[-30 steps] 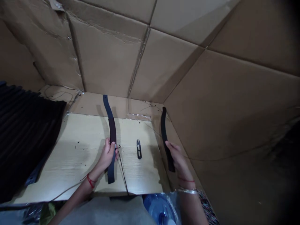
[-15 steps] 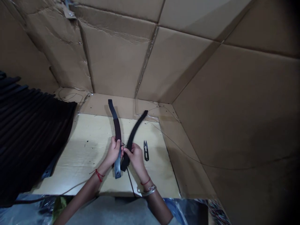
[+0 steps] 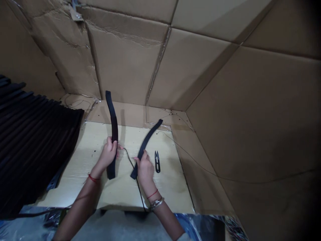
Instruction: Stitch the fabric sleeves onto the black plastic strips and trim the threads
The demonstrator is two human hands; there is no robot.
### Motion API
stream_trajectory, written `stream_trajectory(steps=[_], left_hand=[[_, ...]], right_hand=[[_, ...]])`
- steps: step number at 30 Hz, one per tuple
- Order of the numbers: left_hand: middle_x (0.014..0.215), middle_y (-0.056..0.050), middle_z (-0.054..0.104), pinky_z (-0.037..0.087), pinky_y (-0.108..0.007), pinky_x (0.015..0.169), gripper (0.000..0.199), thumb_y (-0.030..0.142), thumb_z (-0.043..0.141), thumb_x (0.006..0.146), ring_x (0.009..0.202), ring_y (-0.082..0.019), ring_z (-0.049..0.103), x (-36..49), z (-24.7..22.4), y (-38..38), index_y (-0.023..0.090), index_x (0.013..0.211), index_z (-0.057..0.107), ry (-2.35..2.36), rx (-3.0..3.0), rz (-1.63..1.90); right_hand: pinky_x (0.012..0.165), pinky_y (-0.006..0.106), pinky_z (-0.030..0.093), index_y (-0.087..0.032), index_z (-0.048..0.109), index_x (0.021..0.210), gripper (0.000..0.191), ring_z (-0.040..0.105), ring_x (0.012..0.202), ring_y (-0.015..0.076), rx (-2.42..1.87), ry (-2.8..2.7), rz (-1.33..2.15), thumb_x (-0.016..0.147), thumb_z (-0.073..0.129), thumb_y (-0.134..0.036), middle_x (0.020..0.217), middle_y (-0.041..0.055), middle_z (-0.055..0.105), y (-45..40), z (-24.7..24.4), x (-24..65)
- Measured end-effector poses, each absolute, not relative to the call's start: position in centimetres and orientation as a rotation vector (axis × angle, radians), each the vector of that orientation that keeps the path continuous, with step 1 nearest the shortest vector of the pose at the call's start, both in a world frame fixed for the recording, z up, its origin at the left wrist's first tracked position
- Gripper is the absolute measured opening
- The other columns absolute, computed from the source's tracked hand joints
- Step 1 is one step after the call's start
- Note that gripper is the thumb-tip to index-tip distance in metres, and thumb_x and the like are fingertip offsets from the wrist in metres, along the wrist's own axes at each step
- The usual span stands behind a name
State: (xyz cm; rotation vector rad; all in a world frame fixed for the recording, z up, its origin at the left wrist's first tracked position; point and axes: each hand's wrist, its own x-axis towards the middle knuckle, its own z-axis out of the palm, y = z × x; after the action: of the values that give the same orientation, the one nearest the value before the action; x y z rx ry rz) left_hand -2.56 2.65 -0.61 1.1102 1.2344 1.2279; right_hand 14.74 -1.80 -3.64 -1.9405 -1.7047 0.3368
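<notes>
My left hand (image 3: 109, 152) is closed around a long, curved black strap-like strip (image 3: 114, 129), tilted up above the board. A second curved black strip (image 3: 149, 135) is gripped near its lower part by my right hand (image 3: 145, 167). Between the two hands runs a thin dark cord (image 3: 128, 156), from my left fingertips behind the right-hand strip and down to the table's front edge. Black thread snips (image 3: 157, 162) lie just right of my right hand, blades pointing away.
Many similar dark strips are piled in a stack (image 3: 37, 144) on the left. Cardboard walls (image 3: 127, 63) enclose the back and right of the pale board (image 3: 80, 157). A loose thread (image 3: 190, 158) trails across the right side.
My left hand has moved left with its strip, apart from the right one, and the strip has turned to show its black side. A length of cord now stretches between the hands.
</notes>
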Motion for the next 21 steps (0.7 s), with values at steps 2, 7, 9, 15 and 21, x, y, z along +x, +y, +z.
stream_trajectory(steps=[2, 7, 9, 15, 21], left_hand=[[0.061, 0.006, 0.06, 0.038, -0.018, 0.036, 0.025, 0.043, 0.048, 0.089, 0.038, -0.011, 0.051, -3.7, 1.8, 2.4, 0.024, 0.094, 0.033, 1.194, 1.133, 1.24], [0.061, 0.008, 0.059, 0.04, -0.016, 0.036, 0.021, 0.045, 0.041, 0.095, 0.038, -0.008, 0.05, -2.8, 8.6, -1.1, 0.025, 0.093, 0.033, 0.891, 1.093, 1.27], [0.06, 0.008, 0.058, 0.041, -0.015, 0.036, 0.019, 0.043, 0.041, 0.096, 0.038, -0.008, 0.051, -1.8, 10.5, -2.7, 0.025, 0.096, 0.034, 0.804, 1.081, 1.247], [0.056, 0.007, 0.058, 0.041, -0.011, 0.04, 0.017, 0.041, 0.04, 0.097, 0.041, -0.006, 0.053, -0.3, 12.0, -5.4, 0.024, 0.1, 0.038, 0.703, 1.024, 1.067], [0.056, 0.007, 0.059, 0.041, -0.012, 0.043, 0.015, 0.038, 0.036, 0.099, 0.041, -0.005, 0.05, -0.4, 12.3, -6.4, 0.025, 0.105, 0.037, 0.683, 1.071, 1.012]], right_hand=[[0.058, 0.033, 0.048, -0.004, 0.051, 0.124, 0.044, 0.067, 0.073, 0.0302, -1.917, -1.7, 0.334, 0.09, 0.059, -0.032, 0.095, 0.0208, 0.069, -1.8, -3.1, 14.9], [0.071, 0.03, 0.051, -0.014, 0.058, 0.109, 0.024, 0.066, 0.082, 0.0216, -1.701, -1.68, 0.406, 0.098, 0.042, -0.028, 0.09, 0.0098, 0.068, -2.5, 2.5, 14.9], [0.071, 0.029, 0.052, -0.018, 0.06, 0.103, 0.017, 0.064, 0.084, 0.0189, -1.356, -1.627, 0.54, 0.097, 0.046, -0.024, 0.092, 0.0069, 0.066, -3.3, 6.2, 14.5], [0.068, 0.029, 0.055, -0.02, 0.067, 0.102, 0.024, 0.063, 0.078, 0.0162, -0.858, -1.719, 0.297, 0.085, 0.06, -0.004, 0.087, 0.0046, 0.064, -5.2, 13.3, 14.1], [0.071, 0.036, 0.059, -0.018, 0.065, 0.114, 0.036, 0.065, 0.084, 0.0204, -0.764, -1.86, 0.095, 0.083, 0.06, 0.0, 0.091, 0.0082, 0.068, -5.6, 13.2, 15.0]])
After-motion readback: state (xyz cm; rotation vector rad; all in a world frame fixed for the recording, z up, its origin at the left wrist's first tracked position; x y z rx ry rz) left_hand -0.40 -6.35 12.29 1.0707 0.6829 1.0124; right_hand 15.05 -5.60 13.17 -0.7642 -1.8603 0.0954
